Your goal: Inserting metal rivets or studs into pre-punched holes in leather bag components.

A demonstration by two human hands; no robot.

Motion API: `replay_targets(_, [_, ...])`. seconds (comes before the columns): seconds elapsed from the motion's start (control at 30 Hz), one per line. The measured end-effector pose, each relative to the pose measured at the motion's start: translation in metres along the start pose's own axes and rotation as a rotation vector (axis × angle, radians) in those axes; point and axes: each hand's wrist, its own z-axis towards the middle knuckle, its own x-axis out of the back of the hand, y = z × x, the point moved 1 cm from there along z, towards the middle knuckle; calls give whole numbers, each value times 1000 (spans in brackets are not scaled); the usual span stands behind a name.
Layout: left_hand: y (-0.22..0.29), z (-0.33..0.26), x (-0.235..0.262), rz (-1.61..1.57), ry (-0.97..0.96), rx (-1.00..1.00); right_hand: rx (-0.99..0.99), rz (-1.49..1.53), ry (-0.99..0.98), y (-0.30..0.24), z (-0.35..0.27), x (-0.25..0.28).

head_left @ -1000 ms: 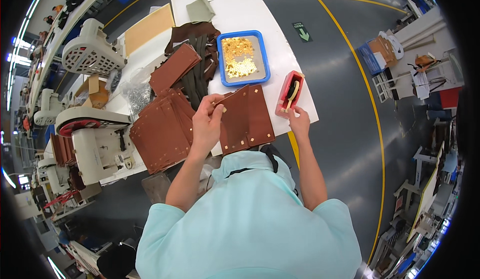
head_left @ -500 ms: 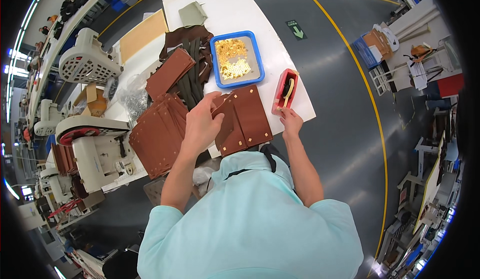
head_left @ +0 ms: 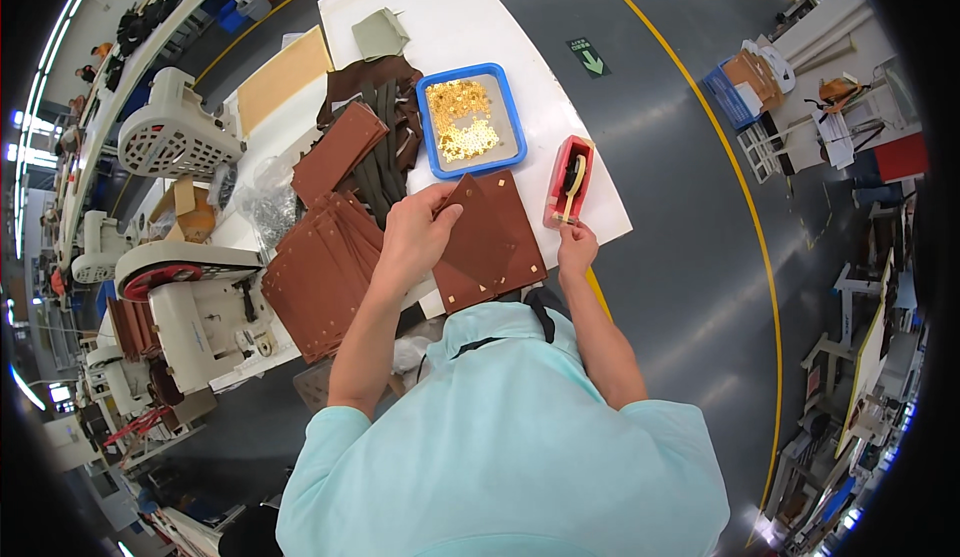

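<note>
Pinching a brown panel (head_left: 490, 225), the left hand (head_left: 415, 240) has a closed grip; the right hand (head_left: 577, 249) touches a tape dispenser (head_left: 557, 192), grip unclear.

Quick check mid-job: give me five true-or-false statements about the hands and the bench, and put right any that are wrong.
1. The left hand grips a brown panel by its raised edge. True.
2. The right hand is inside the blue tray. False: it is at the near end of the red tape dispenser.
3. The blue tray holds small gold-coloured pieces. True.
4. The grey-green folded piece lies under the brown panel. False: it lies on the white table, beyond the tray.
5. A stack of brown panels lies left of the left hand. True.
</note>
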Motion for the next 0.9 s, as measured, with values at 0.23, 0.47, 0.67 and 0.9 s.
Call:
replay_targets(0.23, [-9, 5, -14, -240, -13, -29, 133, -182, -62, 7, 6, 20])
replay_targets(0.47, [-1, -3, -18, -192, -22, -81, -17, 475, -425, -141, -53, 48])
replay_targets(0.67, [13, -12, -28, -372, -129, -131, -49, 449, -781, -226, -93, 54])
replay_targets(0.9, [17, -22, -29, -324, -104, -180, -23, 454, -779, -219, -94, 49])
